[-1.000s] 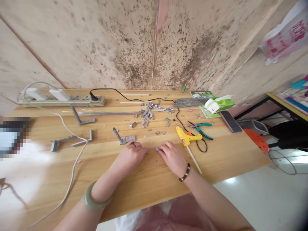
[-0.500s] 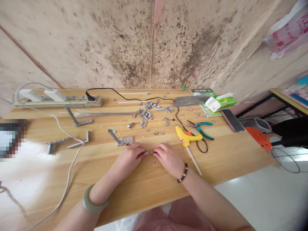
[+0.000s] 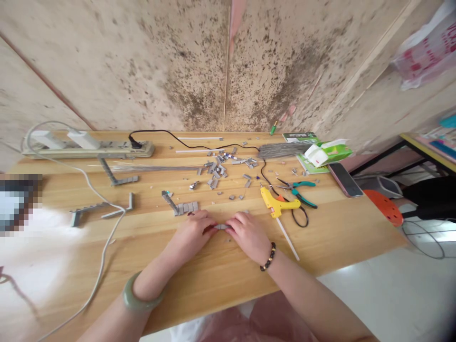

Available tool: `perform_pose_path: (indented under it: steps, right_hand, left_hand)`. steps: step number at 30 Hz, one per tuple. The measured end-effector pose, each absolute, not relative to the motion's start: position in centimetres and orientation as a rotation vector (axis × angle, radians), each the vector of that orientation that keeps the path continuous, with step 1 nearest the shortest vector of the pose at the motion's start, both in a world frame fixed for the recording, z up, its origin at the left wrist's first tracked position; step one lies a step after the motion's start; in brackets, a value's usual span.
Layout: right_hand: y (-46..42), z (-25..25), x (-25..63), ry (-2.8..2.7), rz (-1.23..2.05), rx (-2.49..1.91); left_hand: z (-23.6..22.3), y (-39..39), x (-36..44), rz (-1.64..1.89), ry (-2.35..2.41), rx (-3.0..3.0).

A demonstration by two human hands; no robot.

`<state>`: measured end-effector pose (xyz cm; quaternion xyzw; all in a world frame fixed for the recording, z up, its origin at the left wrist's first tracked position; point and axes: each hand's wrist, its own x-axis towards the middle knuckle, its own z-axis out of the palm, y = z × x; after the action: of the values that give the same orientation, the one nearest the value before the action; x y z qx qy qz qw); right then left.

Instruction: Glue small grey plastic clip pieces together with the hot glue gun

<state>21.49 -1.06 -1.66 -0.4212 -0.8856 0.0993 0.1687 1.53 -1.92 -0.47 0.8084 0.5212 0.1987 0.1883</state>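
Observation:
Near the table's middle, my left hand (image 3: 195, 232) pinches one end of small grey blocks (image 3: 222, 227). From the other side my right hand (image 3: 247, 233) pinches them too, and the pieces meet between my fingertips. Just beyond my left hand lies an angled strip of joined grey blocks (image 3: 187, 207). A yellow glue gun (image 3: 280, 203) rests to the right of my right hand, with a white glue stick (image 3: 288, 239) sticking out of its back. Pliers with teal handles (image 3: 302, 190) lie open behind it. Loose grey blocks (image 3: 215, 171) are heaped farther back.
More angled grey block strips (image 3: 114, 180) lie at the left, crossed by a white cable (image 3: 103, 251). A power strip (image 3: 117, 149) runs along the back. Bundled thin wires (image 3: 285, 149), a tissue pack (image 3: 329, 152) and a phone (image 3: 345, 179) are at the right.
My hands have come slightly closer together. The grey pieces, apart before, now meet between my fingertips. The view has shifted a little.

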Motion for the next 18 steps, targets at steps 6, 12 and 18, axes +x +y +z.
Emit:
perform_pose_path:
  steps: [6, 12, 18]
  right_hand:
    - [-1.04, -1.64, 21.46, -2.52, 0.293, -1.191]
    - [-1.09, -1.59, 21.39, -2.514, 0.294, -1.198]
    - [-1.08, -1.52, 21.39, -2.521, 0.294, -1.196]
  left_hand:
    - [-0.45, -1.87, 1.57, 0.52, 1.482, 2.282]
    - [-0.42, -1.9, 1.62, 0.5, 1.484, 2.294]
    - [-0.44, -1.9, 1.62, 0.5, 1.481, 2.312]
